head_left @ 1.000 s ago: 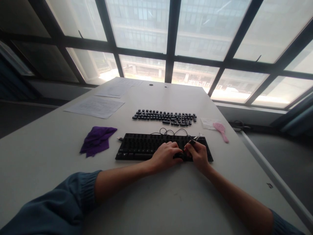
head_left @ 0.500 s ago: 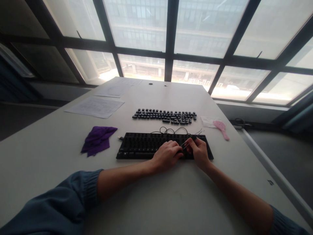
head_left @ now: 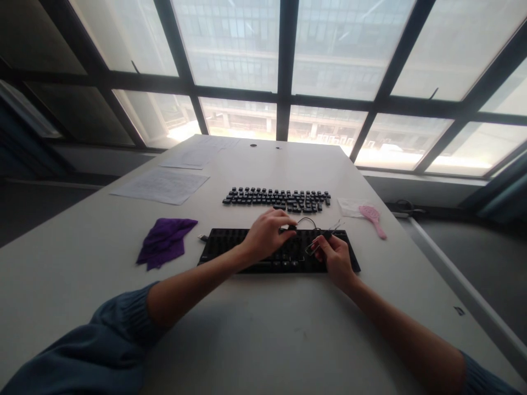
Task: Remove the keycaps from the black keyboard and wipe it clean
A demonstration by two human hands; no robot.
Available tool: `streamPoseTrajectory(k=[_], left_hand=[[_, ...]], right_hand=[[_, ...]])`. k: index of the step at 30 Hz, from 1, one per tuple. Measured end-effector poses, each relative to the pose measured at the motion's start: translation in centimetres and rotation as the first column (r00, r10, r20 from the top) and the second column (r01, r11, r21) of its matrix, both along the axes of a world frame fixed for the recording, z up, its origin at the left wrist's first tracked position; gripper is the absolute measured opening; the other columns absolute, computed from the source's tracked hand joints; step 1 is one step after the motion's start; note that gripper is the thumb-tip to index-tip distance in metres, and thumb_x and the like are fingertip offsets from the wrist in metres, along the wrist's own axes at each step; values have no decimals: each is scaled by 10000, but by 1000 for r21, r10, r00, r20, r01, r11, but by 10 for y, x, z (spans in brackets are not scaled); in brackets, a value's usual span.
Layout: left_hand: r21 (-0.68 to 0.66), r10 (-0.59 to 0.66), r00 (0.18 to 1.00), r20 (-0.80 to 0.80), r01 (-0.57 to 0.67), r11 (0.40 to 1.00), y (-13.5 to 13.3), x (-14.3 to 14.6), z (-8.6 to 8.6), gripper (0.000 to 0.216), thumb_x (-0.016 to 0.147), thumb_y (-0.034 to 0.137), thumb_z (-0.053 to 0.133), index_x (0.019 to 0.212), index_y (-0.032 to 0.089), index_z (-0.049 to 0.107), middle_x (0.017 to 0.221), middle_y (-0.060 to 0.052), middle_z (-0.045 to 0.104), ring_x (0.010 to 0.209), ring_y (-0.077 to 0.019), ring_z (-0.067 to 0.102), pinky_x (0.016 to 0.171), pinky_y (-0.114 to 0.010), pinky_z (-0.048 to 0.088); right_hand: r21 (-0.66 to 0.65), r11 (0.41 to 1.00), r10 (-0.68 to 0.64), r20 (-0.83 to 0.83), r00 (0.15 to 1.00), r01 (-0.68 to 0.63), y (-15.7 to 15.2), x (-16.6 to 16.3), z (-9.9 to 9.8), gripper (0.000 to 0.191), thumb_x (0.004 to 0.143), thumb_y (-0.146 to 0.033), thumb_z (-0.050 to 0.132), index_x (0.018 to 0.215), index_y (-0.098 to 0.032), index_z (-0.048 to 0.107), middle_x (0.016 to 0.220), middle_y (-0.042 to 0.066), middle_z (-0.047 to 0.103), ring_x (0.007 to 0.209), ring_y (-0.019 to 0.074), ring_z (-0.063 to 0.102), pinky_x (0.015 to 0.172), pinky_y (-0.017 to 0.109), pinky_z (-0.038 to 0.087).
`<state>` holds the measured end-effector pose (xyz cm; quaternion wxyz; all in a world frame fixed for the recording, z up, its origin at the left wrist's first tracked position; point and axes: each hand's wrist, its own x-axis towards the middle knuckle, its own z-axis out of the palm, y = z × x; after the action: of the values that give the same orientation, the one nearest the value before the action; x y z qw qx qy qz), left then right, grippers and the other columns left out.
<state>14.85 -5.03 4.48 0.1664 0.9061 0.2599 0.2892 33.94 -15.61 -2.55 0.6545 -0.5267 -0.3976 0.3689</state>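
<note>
The black keyboard (head_left: 297,255) lies flat on the white counter (head_left: 267,329), the left hand (head_left: 267,235) above it pinching a small black keycap (head_left: 292,227), the right hand (head_left: 338,259) grasping a wire-ended tool (head_left: 328,234) over its right part. Loose keycaps (head_left: 263,196) sit in rows beyond it, with a purple cloth (head_left: 165,241) off to the left and a pink brush (head_left: 373,219) to the right.

- keyboard (head_left: 297,257): plastic, mostly matt
- keycaps (head_left: 275,197): plastic, slight sheen
- wire tool (head_left: 328,235): thin shiny metal
- rag (head_left: 166,241): matt cloth
- sheets (head_left: 162,185): matt paper
- brush (head_left: 371,215): smooth plastic
- bag (head_left: 348,207): clear thin plastic
- table (head_left: 247,329): smooth, faint gloss
- sleeves (head_left: 111,334): matt cloth
</note>
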Motion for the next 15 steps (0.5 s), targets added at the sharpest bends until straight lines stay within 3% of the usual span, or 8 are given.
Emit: streamPoseTrajectory(k=[3, 7, 15], left_hand=[[71, 111, 994, -17, -110, 991, 48, 5, 4, 182, 844, 300, 723, 1002, 213, 749, 982, -46, 721, 954, -223, 614, 931, -365, 441], [134, 172, 974, -151, -152, 979, 90, 19, -9, 125, 810, 286, 750, 903, 204, 766, 913, -42, 745, 918, -232, 629, 901, -360, 436], [203, 240, 918, -314, -183, 962, 106, 33, -41, 142, 771, 314, 769, 883, 227, 779, 873, -45, 760, 943, -258, 628, 852, -352, 438]], right_hand=[[-2, 1000, -1, -12, 1000, 1, 0, 0, 1, 369, 816, -513, 716, 743, -152, 687, 647, 38, 658, 484, 120, 522, 432, 238, 401], [-4, 1000, 10, -30, 999, -10, 0, 1, 0, 359, 819, -497, 721, 746, -147, 691, 655, 39, 661, 490, 114, 523, 442, 235, 407], [-7, 999, 36, -52, 998, -37, 0, 1, 1, 363, 819, -503, 719, 754, -146, 693, 662, 40, 665, 492, 113, 529, 438, 231, 393]])
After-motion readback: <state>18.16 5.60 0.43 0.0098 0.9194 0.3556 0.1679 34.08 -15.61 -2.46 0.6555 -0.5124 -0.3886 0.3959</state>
